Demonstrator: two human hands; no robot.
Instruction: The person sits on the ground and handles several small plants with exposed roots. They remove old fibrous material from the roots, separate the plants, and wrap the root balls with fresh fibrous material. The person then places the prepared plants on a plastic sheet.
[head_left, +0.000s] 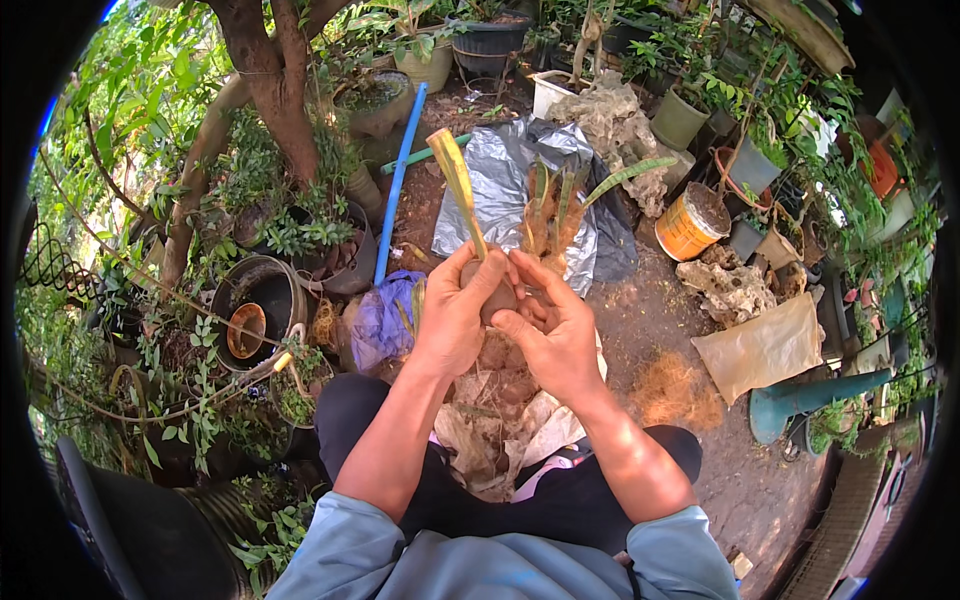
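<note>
Between my hands is a brown, rounded clump (498, 294) at the base of a yellow-green snake plant leaf (456, 176), which points up and away. My left hand (456, 315) grips the clump and leaf base, its thumb on top. My right hand (551, 322) is curved around the clump's other side, thumb and fingers touching it. Beyond them, several snake plant cuttings with fibre-wrapped bases (553, 225) lie on a silver-black plastic sheet (487, 180). An opened pale sack (469, 431) with brown fibre sits between my knees.
A blue pipe (400, 187) and a purple plastic bag (382, 319) lie on the left. To the right are loose coconut fibre (675, 390), an orange-labelled bucket (691, 223), a beige packet (761, 345) and rough rocks (726, 289). Potted plants surround the ground.
</note>
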